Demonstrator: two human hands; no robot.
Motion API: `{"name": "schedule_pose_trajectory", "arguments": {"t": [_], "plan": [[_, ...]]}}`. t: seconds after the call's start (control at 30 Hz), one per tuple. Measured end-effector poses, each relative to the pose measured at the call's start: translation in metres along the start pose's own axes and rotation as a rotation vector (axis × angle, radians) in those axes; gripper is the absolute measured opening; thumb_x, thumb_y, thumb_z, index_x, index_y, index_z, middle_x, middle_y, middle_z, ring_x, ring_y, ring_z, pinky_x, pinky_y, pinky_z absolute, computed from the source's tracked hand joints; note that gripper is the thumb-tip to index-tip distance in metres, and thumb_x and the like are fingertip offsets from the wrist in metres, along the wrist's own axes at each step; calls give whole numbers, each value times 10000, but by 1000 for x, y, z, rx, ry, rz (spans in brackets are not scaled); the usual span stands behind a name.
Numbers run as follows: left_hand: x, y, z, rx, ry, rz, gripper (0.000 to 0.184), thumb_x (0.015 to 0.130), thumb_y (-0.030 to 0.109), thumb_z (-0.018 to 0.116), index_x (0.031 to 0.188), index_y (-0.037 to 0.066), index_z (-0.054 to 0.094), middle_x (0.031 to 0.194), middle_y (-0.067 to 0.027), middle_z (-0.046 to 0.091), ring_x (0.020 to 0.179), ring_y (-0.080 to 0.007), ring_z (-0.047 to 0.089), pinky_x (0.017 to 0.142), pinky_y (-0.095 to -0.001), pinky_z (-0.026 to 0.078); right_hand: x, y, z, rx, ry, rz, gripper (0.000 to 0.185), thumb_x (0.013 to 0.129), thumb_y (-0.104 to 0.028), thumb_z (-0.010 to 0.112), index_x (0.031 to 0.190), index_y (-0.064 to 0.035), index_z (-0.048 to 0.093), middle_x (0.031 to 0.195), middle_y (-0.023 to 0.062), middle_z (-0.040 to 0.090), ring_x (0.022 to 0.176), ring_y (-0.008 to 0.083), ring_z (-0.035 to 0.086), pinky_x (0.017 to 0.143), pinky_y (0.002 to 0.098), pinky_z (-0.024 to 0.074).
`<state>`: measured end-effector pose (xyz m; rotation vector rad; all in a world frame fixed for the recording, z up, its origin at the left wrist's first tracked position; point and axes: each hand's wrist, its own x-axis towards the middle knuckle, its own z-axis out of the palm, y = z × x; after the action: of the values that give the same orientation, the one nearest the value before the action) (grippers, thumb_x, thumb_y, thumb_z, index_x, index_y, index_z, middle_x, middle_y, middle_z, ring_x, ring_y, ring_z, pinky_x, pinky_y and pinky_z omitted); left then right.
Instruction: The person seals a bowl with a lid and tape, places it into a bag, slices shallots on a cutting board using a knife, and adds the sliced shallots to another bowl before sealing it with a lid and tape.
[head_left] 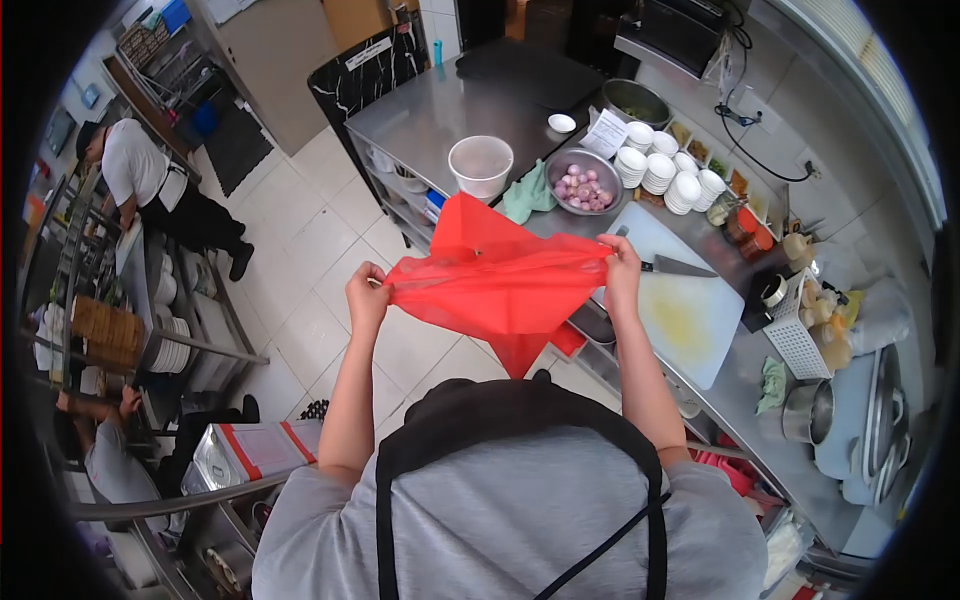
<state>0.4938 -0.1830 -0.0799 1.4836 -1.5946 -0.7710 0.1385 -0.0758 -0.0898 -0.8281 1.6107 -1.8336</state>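
Observation:
A thin red plastic bag is stretched out in the air in front of me, its lower corner hanging down. My left hand pinches its left end, and my right hand grips the right end. Behind the bag stands a white plastic tub on the steel counter. A green cloth lies beside a metal bowl of small purple onions. Near my right hand, a knife rests across a yellow-stained white cutting board.
Stacked white bowls, jars with red lids and a white basket line the right-hand counter. To the left, one person bends over shelving; another person is lower left. A tin box stands nearby.

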Motion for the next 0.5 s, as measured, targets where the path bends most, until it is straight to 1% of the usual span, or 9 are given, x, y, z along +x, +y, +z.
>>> {"name": "schedule_pose_trajectory", "arguments": {"t": [0.03,0.13,0.2,0.27,0.3,0.33,0.4,0.47,0.5], "plan": [[4,6,1,4,4,-4,130,598,-46,566,624,11,451,553,-78,515,476,-152,501,445,-284,391,-1,3,4,-386,-21,-278,278,657,71,441,880,-27,577,865,111,559,752,222,566,638,318,461],[5,14,8,-20,43,40,153,607,-56,594,622,8,455,535,-44,499,474,-83,481,418,-245,370,-38,-42,21,-972,-186,-456,197,662,-23,499,831,-55,595,835,110,558,718,242,566,644,344,458],[5,14,15,-147,-24,30,178,615,-46,621,616,4,450,532,-45,497,477,-87,478,421,-242,374,-25,-21,9,-1085,-220,-427,146,721,-107,500,806,-32,591,872,92,583,696,227,576,622,348,459],[7,-4,4,76,6,158,212,628,-47,630,600,4,426,528,-43,497,482,-90,483,424,-234,372,-10,-4,-9,-232,37,125,199,819,-172,463,814,-20,592,927,81,596,718,208,591,637,343,471],[6,-14,0,-79,-60,-66,217,624,-43,635,600,1,424,526,-46,496,497,-103,500,436,-244,390,-3,-17,-10,471,179,232,293,893,-255,421,852,-13,583,934,90,600,782,188,593,672,333,482],[5,-22,-3,-232,-126,-286,222,621,-39,641,601,-2,423,524,-49,496,511,-117,517,448,-255,408,-6,-23,-10,472,179,233,293,893,-255,421,852,-13,583,934,90,600,782,188,593,672,333,482],[3,-25,4,-179,-157,-279,223,592,-29,653,607,-12,432,505,-57,486,549,-152,554,487,-296,460,-14,-29,-5,574,162,412,319,917,-310,397,1003,-30,523,954,97,598,869,205,588,782,348,470],[8,-51,16,121,-228,-46,215,570,-13,667,671,-21,477,571,-80,539,583,-207,584,545,-325,501,-20,-6,8,557,99,376,332,906,-324,426,1005,-23,526,962,96,596,865,206,586,771,333,468],[3,-27,11,101,-355,-74,413,557,4,697,932,-9,525,913,-161,587,840,-278,592,624,-308,508,-25,-5,17,364,50,324,341,899,-338,441,998,-24,530,959,91,593,853,182,580,763,318,463]]}}
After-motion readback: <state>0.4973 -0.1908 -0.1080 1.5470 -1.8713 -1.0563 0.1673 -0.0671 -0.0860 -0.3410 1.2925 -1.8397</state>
